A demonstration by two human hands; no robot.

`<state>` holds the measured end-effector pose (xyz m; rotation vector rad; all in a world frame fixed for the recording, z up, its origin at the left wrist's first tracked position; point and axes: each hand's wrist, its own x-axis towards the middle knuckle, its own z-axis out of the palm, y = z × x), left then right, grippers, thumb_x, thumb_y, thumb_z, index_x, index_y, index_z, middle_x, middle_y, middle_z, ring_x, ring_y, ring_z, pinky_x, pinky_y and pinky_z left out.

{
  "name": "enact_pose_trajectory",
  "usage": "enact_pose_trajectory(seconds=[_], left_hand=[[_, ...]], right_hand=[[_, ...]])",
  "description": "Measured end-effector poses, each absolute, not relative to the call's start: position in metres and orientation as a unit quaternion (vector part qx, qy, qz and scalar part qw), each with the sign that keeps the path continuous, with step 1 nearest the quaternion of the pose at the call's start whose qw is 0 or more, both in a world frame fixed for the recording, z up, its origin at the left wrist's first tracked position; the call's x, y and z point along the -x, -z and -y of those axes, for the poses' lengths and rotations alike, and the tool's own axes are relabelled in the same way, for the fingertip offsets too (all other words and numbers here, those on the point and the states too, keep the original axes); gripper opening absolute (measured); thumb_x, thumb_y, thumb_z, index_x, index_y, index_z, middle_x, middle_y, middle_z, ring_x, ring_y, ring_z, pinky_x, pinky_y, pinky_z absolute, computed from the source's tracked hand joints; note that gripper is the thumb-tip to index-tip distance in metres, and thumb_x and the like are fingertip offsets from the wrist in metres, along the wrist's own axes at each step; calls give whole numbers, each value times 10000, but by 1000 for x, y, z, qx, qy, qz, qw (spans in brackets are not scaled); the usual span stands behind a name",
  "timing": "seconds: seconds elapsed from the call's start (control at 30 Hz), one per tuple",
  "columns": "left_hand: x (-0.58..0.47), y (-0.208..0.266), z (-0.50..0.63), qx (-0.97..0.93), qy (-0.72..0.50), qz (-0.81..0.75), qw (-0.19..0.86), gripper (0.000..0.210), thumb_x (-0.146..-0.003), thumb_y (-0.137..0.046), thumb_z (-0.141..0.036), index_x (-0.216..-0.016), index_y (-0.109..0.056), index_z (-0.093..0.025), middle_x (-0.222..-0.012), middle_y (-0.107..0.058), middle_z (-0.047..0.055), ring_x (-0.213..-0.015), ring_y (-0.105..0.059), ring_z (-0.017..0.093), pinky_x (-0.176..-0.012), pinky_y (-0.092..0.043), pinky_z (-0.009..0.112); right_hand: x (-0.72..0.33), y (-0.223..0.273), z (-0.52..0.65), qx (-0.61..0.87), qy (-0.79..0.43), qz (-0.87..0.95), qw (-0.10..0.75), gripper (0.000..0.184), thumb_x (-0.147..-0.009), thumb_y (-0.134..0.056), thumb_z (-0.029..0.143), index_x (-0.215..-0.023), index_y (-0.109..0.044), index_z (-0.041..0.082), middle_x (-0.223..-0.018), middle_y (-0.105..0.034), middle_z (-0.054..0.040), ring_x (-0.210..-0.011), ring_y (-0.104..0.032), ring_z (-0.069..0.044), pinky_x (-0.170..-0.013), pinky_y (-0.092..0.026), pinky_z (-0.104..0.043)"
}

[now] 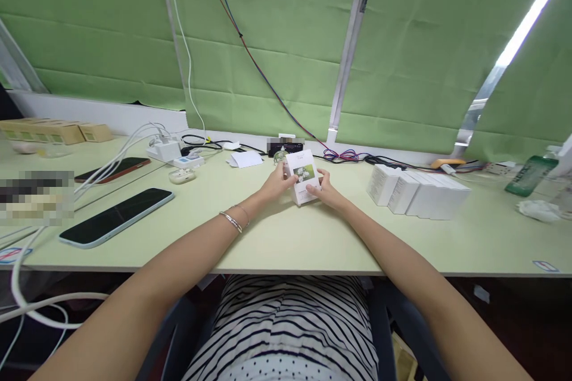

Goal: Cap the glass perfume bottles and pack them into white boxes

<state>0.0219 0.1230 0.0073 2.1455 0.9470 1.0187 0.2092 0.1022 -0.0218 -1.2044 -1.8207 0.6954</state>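
A small white carton (300, 161) with a green flower picture on its front is held up over the table (286, 244), tilted slightly. My left hand (277, 181) grips its left side, thumb across the front. From the right, my right hand (327, 189) holds the lower edge, its thumb also on the front face. Most of my fingers are hidden behind the carton. To the right of my hands stands a row of similar white boxes (420, 193). A clear round glass object (280, 155) shows just behind the carton.
On the left lie a phone (118, 217), a darker phone (114, 169), an earbud case (182, 175) and a power strip (164, 149) with white cables. White papers (245, 159) lie further back. Yellowish boxes (53, 131) line the far left. A green bottle (531, 174) is at far right.
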Motion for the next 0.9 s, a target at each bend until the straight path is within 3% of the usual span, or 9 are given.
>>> enact_pose_trajectory(seconds=[0.1,0.2,0.37,0.5,0.67,0.9], left_hand=[[-19,-8,-126,-850,-314,-338,256,524,-876,-339,-374,-1344,-135,-253,-1332,-439,66,-1096,-521,155,-886,-446,301],[-15,-6,-126,-873,-212,-404,172,617,-878,-314,-420,-1391,-45,-207,-1369,-394,109,-1130,-502,184,-915,-415,308],[-9,-4,-125,-882,-111,-441,119,681,-771,-483,-415,-1338,-281,-96,-1336,-414,200,-1232,-373,330,-991,-297,451],[-8,-5,-124,-893,-72,-436,89,616,-803,-412,-435,-1328,-312,-128,-1375,-368,181,-1271,-315,322,-1009,-257,457],[-9,-4,-125,-897,-50,-434,69,594,-821,-375,-443,-1339,-290,-164,-1382,-359,159,-1274,-310,307,-1007,-259,446],[-8,-6,-123,-900,-40,-430,58,592,-835,-355,-440,-1343,-285,-145,-1373,-358,171,-1263,-321,309,-1001,-269,446]], right_hand=[[-211,18,-107,470,-274,703,458,641,-693,-610,422,-1204,-298,192,-1123,-540,-109,-999,-547,-208,-861,-434,-375],[-218,15,-111,560,-173,653,479,505,-660,-625,344,-1073,-379,189,-1062,-575,-95,-973,-554,-221,-856,-437,-379],[-246,11,-110,683,-47,548,480,643,-644,-583,243,-1187,-263,116,-1184,-441,-218,-1121,-448,-335,-927,-356,-471],[-263,10,-105,737,10,487,469,759,-658,-566,239,-1285,-166,84,-1199,-377,-264,-1117,-441,-393,-907,-357,-502],[-263,9,-105,734,77,452,501,859,-679,-569,296,-1330,-65,54,-1271,-246,-311,-1193,-331,-428,-966,-269,-549],[-259,-2,-100,693,193,484,499,745,-761,-486,289,-1342,-73,73,-1337,-181,-256,-1293,-156,-346,-1014,-194,-529]])
